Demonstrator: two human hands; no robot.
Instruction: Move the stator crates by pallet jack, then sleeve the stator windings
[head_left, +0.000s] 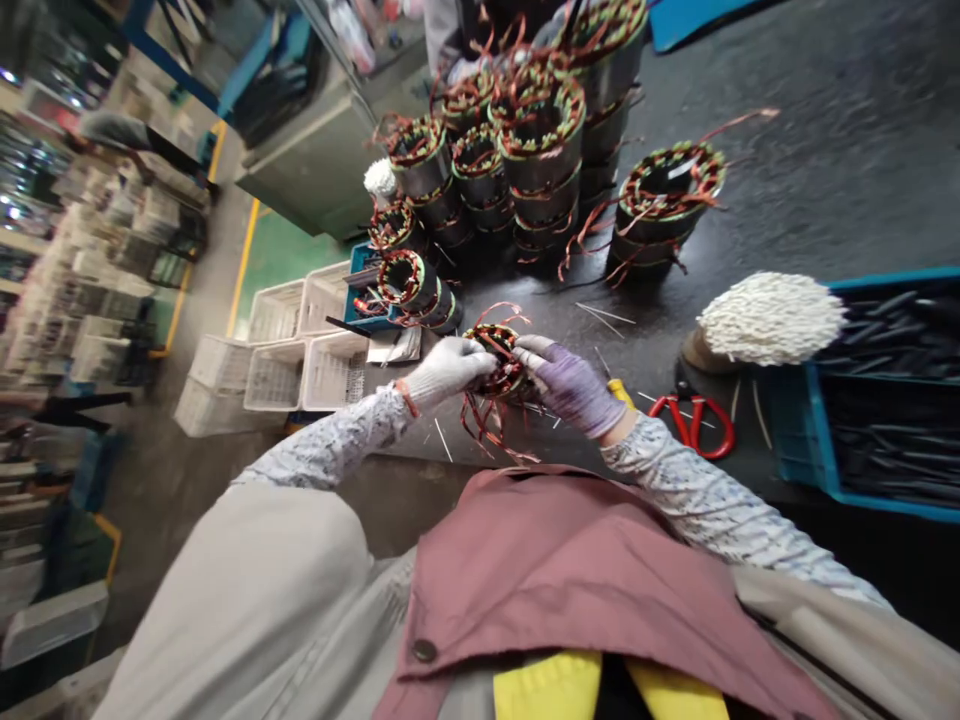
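A motor stator with copper windings and reddish lead wires stands on the dark table in front of me. My left hand, in a white glove, is closed at its left side, the fingertips on the windings at the rim. From the right, my right hand, in a purple and white glove, grips the stator's other side with bent fingers. Loose reddish wires hang toward the table's near edge. What the fingertips pinch among the windings is too small to make out.
Several stacked stators stand at the back, with another stack to their right. Red-handled cutters, a bundle of white sleeves and a blue bin of black pieces lie right. White baskets stand left.
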